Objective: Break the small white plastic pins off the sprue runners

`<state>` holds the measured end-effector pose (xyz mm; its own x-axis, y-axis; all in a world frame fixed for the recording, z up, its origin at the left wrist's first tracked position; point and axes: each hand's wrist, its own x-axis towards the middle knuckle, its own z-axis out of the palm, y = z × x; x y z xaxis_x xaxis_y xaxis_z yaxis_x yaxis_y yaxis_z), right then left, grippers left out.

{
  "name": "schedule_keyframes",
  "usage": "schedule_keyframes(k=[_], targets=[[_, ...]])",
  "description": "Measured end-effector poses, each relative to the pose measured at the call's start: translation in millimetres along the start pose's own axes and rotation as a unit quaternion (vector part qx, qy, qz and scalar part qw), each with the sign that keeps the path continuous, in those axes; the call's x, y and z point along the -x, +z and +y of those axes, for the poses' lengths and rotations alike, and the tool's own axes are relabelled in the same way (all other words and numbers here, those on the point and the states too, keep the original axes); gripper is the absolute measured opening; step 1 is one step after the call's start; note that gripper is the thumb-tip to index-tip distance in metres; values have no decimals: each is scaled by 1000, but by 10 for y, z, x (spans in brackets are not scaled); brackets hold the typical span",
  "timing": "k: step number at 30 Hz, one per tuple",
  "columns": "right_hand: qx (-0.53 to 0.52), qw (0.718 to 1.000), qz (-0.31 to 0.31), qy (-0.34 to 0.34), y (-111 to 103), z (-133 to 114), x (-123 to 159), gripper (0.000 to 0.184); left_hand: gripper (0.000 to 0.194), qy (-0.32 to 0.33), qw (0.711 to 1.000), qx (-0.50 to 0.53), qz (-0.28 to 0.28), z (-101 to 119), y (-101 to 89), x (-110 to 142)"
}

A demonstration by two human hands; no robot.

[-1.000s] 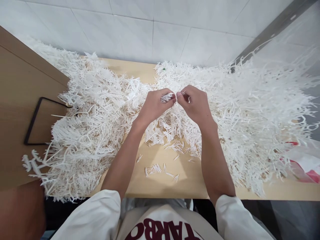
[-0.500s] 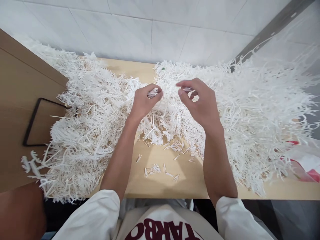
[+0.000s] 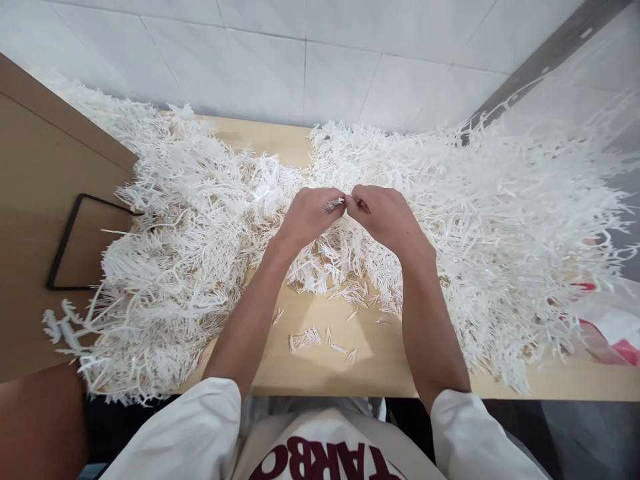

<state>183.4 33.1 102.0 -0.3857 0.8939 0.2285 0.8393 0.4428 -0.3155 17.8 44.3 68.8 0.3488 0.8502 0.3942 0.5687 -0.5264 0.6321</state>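
Observation:
My left hand (image 3: 317,210) is closed around a small white branched plastic piece (image 3: 334,204), whose thin tips show between thumb and fingers. Beside it, fingertips meeting, my right hand (image 3: 383,213) is pinched shut; what lies in its grip is mostly hidden by the fingers. Both hands hover over a heap of white branched plastic pieces (image 3: 500,220) that spreads to the right. Another tangled heap of the same pieces (image 3: 170,267) lies on the left. Small loose white bits (image 3: 307,339) are scattered on the wooden tabletop (image 3: 320,380) between my forearms.
A wooden panel (image 3: 45,167) with a black metal loop (image 3: 65,247) stands at the left. White wall tiles (image 3: 265,67) rise behind the table. A clear plastic bag with red markings (image 3: 607,333) lies at the right edge. Part of another person's limb (image 3: 40,427) shows at lower left.
My hands have come together from a gap apart and moved slightly nearer to me. My right hand's fingers have closed into a pinch against my left hand.

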Motion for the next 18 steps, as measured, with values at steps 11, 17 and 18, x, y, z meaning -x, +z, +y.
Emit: schedule_keyframes(k=[11,17,18], targets=[[-200,979,-6,-29,-334,-256,127,32,20,-105,988,95,53,-387,-7,21],[-168,985,37,7,-37,6,23,38,35,-43,986,162,1,-112,-109,-5],[-164,986,26,0,-17,12,17,38,34,-35,988,152,-2,-85,-125,-9]])
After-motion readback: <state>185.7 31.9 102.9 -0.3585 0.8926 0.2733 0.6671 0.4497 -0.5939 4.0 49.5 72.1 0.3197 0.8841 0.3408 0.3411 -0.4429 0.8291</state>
